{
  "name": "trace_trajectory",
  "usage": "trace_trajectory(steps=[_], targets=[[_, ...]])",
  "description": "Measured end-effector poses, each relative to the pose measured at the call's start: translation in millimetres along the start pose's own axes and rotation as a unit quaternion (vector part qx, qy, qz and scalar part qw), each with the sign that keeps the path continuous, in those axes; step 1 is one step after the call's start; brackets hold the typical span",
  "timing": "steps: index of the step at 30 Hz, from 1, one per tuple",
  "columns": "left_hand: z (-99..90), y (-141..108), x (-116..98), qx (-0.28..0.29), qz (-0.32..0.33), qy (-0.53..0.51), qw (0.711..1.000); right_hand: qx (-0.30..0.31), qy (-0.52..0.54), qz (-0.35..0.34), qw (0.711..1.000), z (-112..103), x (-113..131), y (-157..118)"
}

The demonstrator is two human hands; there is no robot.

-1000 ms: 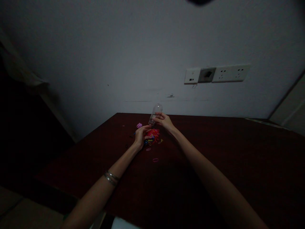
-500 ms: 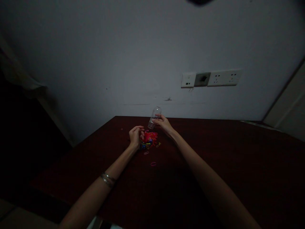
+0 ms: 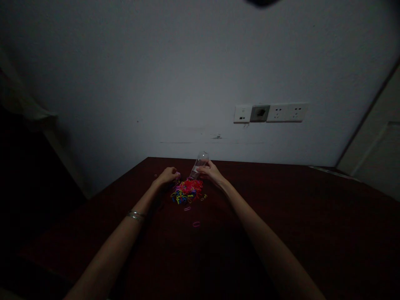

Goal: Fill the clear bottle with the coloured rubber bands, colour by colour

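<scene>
On the dark red table lies a pile of small colourful rubber bands [image 3: 187, 190], red on top with blue, yellow and pink ones at its left and front. My right hand [image 3: 211, 171] is closed round a clear bottle [image 3: 202, 157], which tilts with its lower end at the back of the pile. Just left of the pile is my left hand [image 3: 168, 175], its fingers bent together at some pink bands [image 3: 177, 175]. Single bands lie nearby: a pink one [image 3: 196, 224] in front and a pale one [image 3: 155, 175] at the left.
The dark red table [image 3: 281, 200] meets a grey wall [image 3: 140, 75] at the back. Sockets and a switch [image 3: 271, 113] are on the wall at the right. Pale cloth [image 3: 28, 106] hangs at the far left, and a whitish panel [image 3: 378, 137] stands at the right.
My left hand has moved left, away from the pile, uncovering more of the bands, with pink bands now at its fingertips. The bottle stays tilted in my right hand. The view has shifted slightly.
</scene>
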State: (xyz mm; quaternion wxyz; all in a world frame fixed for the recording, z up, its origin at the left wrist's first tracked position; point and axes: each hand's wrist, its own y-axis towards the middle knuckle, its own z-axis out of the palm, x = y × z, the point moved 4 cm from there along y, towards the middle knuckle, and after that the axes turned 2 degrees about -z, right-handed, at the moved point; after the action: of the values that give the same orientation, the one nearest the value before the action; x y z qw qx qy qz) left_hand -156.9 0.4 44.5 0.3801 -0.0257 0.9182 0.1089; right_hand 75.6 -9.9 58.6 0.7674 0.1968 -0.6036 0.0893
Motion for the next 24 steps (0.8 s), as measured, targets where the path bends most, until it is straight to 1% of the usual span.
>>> trace_trajectory(steps=[2,4,9,12,15,17,18,20,22,24], targets=[[6.3,4,7,0.032,0.006,0.058,0.998,0.002,0.002,0.001,1.0,-1,-1,0],[11.1,8,14,0.038,0.003,0.085,0.996,0.001,0.001,-0.001,1.0,-1,-2,0],[12.1,13,29,-0.015,-0.006,0.067,0.998,-0.028,-0.01,0.008,1.0,-4,-4,0],[8.8,10,28,-0.034,0.008,0.057,0.998,-0.046,0.003,0.04,0.998,-7,-6,0],[0.0,4,16,-0.071,0.036,0.018,0.997,-0.044,0.027,0.06,0.997,-7,-7,0],[-7.7,1,1,-0.093,0.069,-0.036,0.993,-0.032,0.042,0.054,0.997,-7,-6,0],[-11.1,-1,-7,-0.095,0.084,-0.069,0.989,-0.029,0.048,0.051,0.997,-6,-5,0],[-15.8,-2,-21,-0.083,0.086,-0.147,0.982,-0.034,0.058,0.043,0.997,-7,-4,0],[-16.5,-3,-32,-0.058,0.046,-0.232,0.97,-0.049,0.071,0.033,0.996,-8,-2,1],[-12.5,-7,-43,-0.019,0.017,-0.308,0.951,-0.072,0.09,0.012,0.993,-11,1,2]])
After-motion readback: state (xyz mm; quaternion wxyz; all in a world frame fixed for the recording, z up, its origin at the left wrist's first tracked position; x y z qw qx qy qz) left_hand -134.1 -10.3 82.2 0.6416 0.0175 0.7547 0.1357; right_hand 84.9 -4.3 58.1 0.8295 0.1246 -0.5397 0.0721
